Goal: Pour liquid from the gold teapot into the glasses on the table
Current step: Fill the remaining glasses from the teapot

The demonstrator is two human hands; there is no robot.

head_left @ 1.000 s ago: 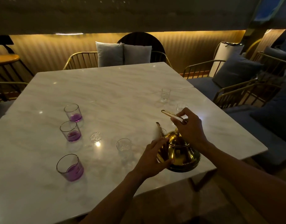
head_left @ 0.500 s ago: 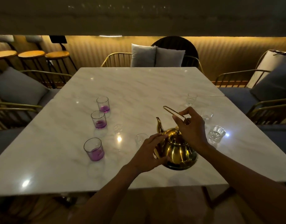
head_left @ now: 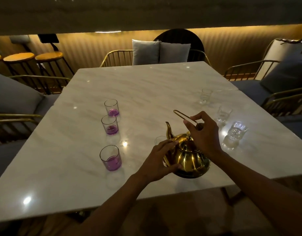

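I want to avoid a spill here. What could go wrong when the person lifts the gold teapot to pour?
1. The right hand pinches the thin handle with fingertips only, so the gold teapot may swing or slip.
2. A clear glass stands close behind the spout, half hidden by the left hand; it could be knocked.
3. The teapot sits near the table edge.

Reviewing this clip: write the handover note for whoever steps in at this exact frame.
Left hand: steadying the gold teapot at its side.
Right hand: grip pinched on the teapot's handle.
Teapot sits near the marble table's front edge, spout pointing away.
Done: three glasses on the left hold purple liquid.
Left: three faceted glasses on the right show no purple, plus one clear glass behind the left hand.
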